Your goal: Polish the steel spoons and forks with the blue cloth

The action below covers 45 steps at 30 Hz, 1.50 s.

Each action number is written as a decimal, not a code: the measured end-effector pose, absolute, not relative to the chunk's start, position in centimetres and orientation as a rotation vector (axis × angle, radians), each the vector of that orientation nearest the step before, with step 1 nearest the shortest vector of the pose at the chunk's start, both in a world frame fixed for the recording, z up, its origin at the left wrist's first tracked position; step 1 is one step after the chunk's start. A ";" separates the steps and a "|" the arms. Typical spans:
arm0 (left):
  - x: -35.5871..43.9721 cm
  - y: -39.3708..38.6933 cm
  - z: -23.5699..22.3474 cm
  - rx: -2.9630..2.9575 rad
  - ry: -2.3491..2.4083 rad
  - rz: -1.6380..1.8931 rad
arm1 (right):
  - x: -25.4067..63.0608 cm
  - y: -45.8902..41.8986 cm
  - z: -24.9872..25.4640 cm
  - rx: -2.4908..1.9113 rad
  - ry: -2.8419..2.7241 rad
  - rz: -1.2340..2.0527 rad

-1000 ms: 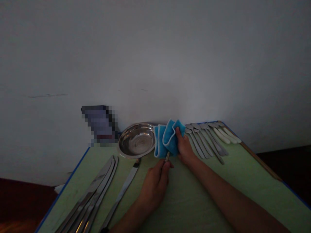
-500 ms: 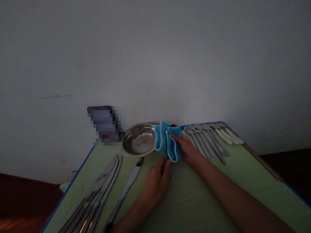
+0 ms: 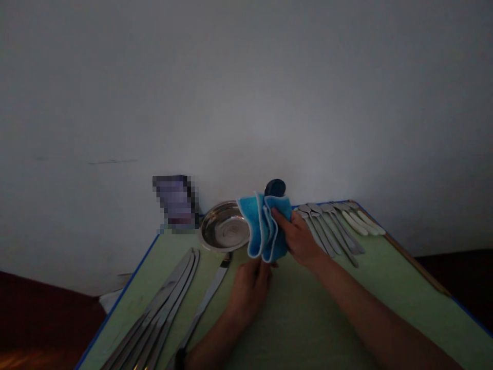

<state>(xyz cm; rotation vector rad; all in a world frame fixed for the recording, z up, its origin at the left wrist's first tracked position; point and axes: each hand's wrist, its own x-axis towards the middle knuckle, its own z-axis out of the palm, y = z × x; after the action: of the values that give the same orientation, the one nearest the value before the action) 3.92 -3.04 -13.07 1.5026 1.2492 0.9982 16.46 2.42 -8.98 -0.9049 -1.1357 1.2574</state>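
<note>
My right hand [image 3: 302, 234] is closed on a folded blue cloth [image 3: 254, 221] with pale edging. The cloth is wrapped around a spoon, whose dark oval bowl [image 3: 275, 188] sticks out above it. Below the cloth my left hand [image 3: 250, 285] is closed at the spoon's lower end; the handle is hidden by fingers and cloth. Just behind and left of the cloth stands a shiny steel bowl [image 3: 225, 231], partly covered by it. A single table knife [image 3: 208, 295] lies beside my left forearm, its tip near the bowl.
Several table knives [image 3: 162, 303] lie bunched at the left of the green table [image 3: 316, 308]. Several metal spoons [image 3: 325, 231] lie in a row at the back right, next to white-handled cutlery [image 3: 364, 223]. A blurred-out screen device [image 3: 177, 200] leans on the wall [image 3: 246, 103].
The cloth has slid down along the spoon, so the spoon's bowl now shows above it. The view has turned a little to the left. Both hands keep their hold.
</note>
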 end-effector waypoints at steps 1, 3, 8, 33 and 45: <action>3.9 -3.2 -12.9 1.477 1.237 1.031 | 17.3 2.3 -8.2 -0.916 -1.183 1.240; 3.9 -3.4 -12.7 1.414 1.214 1.114 | 19.2 2.0 -6.2 -0.936 -1.304 1.242; 3.6 -3.9 -12.8 1.379 1.130 1.206 | 22.7 0.6 -2.4 -1.125 -2.458 1.265; 3.6 -3.3 -12.7 1.586 1.497 1.113 | 28.6 0.9 -1.7 -1.482 -2.423 1.088; 3.6 -3.6 -13.0 1.605 1.432 1.067 | 23.4 0.8 -2.7 -1.273 -2.717 0.972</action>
<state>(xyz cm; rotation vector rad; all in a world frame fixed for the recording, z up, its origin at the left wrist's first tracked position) 3.64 -3.60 -13.02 1.6055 1.4318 1.0674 23.39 0.79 -2.69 -1.2728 -2.7173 0.9723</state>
